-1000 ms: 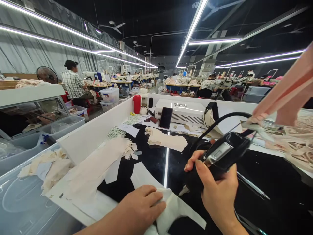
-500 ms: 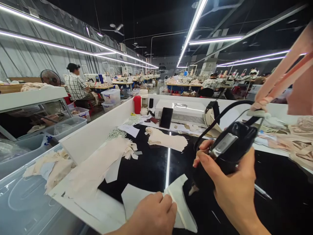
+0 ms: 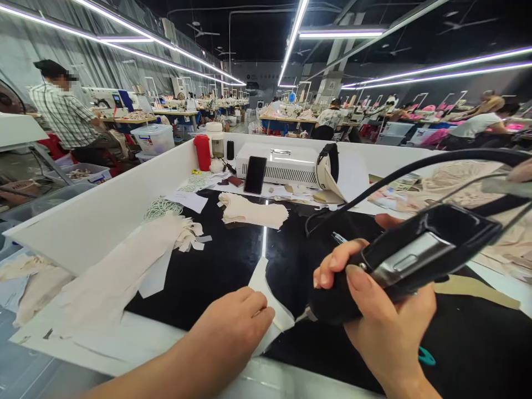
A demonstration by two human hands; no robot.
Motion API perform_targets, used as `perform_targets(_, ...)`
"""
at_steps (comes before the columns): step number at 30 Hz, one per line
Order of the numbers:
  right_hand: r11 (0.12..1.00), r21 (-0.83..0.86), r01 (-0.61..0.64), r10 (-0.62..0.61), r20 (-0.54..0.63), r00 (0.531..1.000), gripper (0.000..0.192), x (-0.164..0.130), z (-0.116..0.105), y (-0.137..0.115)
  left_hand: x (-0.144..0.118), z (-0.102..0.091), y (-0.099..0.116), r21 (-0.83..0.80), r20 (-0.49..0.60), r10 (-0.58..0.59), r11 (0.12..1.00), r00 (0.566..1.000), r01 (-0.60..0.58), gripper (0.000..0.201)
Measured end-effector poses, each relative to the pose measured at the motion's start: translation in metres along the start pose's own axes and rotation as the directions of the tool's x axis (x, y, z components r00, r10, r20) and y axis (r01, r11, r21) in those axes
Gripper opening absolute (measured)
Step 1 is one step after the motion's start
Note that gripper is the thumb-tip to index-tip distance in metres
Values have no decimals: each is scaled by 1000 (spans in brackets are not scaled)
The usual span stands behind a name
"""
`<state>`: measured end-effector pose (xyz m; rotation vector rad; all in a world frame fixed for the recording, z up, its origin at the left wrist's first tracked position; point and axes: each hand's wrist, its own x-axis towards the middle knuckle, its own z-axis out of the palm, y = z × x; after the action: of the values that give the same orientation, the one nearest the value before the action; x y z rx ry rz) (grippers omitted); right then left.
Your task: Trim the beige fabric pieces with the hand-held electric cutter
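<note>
My right hand (image 3: pixel 386 321) is wrapped round a black corded hand tool (image 3: pixel 419 260) with a silver plate on its side. The tool points down and left, and its small metal tip (image 3: pixel 306 315) is at the right edge of a pale curved piece of fabric (image 3: pixel 270 293). Whether the tip touches that edge I cannot tell. My left hand (image 3: pixel 233 321) has its fingers closed on the pale piece, which lies on the black tabletop (image 3: pixel 195 302). Part of the piece is hidden under the fingers.
A pile of cream fabric (image 3: pixel 120 266) lies on the left, with a smaller stack (image 3: pixel 251 210) farther back. A phone (image 3: pixel 255 174) leans on a white vented box (image 3: pixel 278 160). The tool's black cord (image 3: pixel 399 169) arches to the right. A teal tool (image 3: pixel 426 356) lies near my right wrist.
My view has turned to the right and come lower. The tool has tilted flatter, and its tip has come to the pale piece's edge. My left hand still pinches the piece.
</note>
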<state>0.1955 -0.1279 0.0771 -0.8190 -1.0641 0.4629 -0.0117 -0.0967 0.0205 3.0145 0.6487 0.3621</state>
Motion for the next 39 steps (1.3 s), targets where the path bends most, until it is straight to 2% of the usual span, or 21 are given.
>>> perform_targets(6,998,57,-9,10,-25,1000,53,-7,2,3,16,4,3,-103,-120,245,961,962,-258,20)
perform_targets(10,998,61,-23,25,-20,999,54,-9,4,4,24,11,0,-77,-114,313,943,943,-323,23)
perform_targets(15,998,54,-21,23,-34,999,54,-11,4,5,25,21,-9,-114,-100,277,951,956,-288,24)
perform_targets(20,998,55,-22,24,-50,998,53,-12,4,3,19,22,-15,-144,-136,247,953,959,-266,23)
perform_targets(33,998,54,-19,22,-69,997,51,-12,5,0,9,18,-10,-248,-157,138,953,978,-174,24)
perform_targets(39,998,58,-25,30,-89,996,50,-9,6,-1,8,16,-9,-215,-151,150,960,977,-181,27)
